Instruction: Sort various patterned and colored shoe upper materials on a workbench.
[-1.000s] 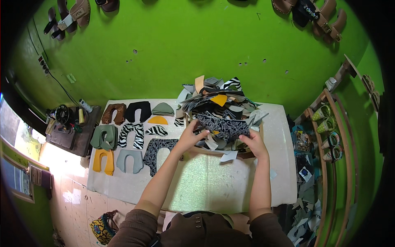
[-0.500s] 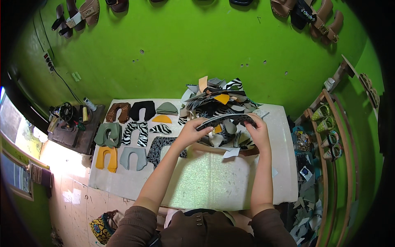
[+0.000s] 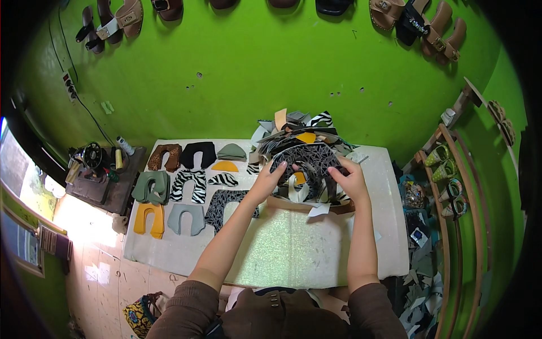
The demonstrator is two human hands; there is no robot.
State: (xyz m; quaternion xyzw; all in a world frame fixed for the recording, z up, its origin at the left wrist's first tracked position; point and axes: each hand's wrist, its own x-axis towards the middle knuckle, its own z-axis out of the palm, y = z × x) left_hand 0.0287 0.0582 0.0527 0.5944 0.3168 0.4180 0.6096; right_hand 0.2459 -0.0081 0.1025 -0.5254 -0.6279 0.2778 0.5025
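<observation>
Both hands hold up a black U-shaped cut piece (image 3: 307,153) with a grey line pattern, its patterned face turned toward me. My left hand (image 3: 267,184) pinches its left end; my right hand (image 3: 352,179) grips the right end. Just behind and below it rises a heap of scraps (image 3: 305,137) in zebra, yellow, grey and black. Left of my hands lie more U-shaped pieces: a patterned one (image 3: 217,210) partly behind my forearm, grey (image 3: 179,217), yellow (image 3: 149,219), zebra (image 3: 179,186), green (image 3: 151,186), black (image 3: 197,152) and leopard (image 3: 164,157).
The pieces lie on a pale table (image 3: 186,251). A dark sewing machine table (image 3: 104,183) stands left. On the right are a wooden shoe rack (image 3: 446,175) and scraps (image 3: 420,299) below. Sandals (image 3: 127,20) hang on the green wall; a patterned bag (image 3: 140,316) sits on the floor.
The held piece has tipped from nearly edge-on to showing its patterned face. Both hands have shifted slightly, still gripping its ends.
</observation>
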